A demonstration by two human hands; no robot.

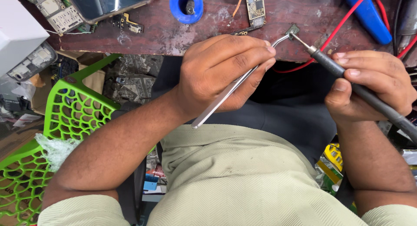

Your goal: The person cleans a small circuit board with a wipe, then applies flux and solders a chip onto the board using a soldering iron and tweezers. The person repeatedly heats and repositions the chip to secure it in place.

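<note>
— While the left hand [221, 74] pinches a pair of metal tweezers [236, 85], what do the tips hold?

— A small grey chip [294, 29], just over the edge of the worn red bench [173, 32].

— And the right hand [373, 85]?

— It is closed around a dark soldering iron [347, 78], whose tip touches the chip. A blue spool [186, 5] and a circuit board [255, 4] lie farther back.

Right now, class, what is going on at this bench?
A seated person's left hand pinches curved silver metal tweezers, whose tips grip a small square grey chip over the edge of the worn reddish wooden bench. The right hand holds a dark-handled soldering iron, its tip touching that chip.
</note>
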